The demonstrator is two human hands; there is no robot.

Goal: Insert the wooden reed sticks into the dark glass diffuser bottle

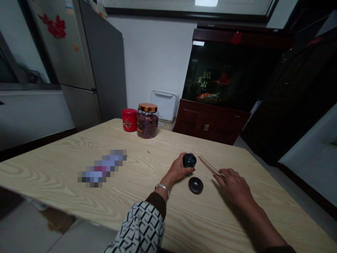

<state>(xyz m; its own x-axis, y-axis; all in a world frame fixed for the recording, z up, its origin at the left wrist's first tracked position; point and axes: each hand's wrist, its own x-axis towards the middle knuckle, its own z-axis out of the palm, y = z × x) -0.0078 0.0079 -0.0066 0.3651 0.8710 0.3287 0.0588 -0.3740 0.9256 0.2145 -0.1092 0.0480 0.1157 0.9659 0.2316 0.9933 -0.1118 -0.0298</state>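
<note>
My left hand [180, 168] is closed around a small dark glossy pot [189, 160] on the wooden table, with a knob-like top showing. Light wooden tongs [207, 167] are gripped in my right hand [234, 184]. Their tips point up and left, close to the pot's right side and apart from it. Between my hands and nearer to me lies a dark round disc [195, 189] with a pale spot at its centre. I cannot tell whether it is a saucer or a lid.
At the table's [118, 218] far edge stand a red canister [129, 120] and a glass jar [147, 123] with a copper-coloured lid. A blurred-out flat object [104, 168] lies on the left. Behind the table are a fridge [107, 66] and a fish tank [231, 73] on a cabinet.
</note>
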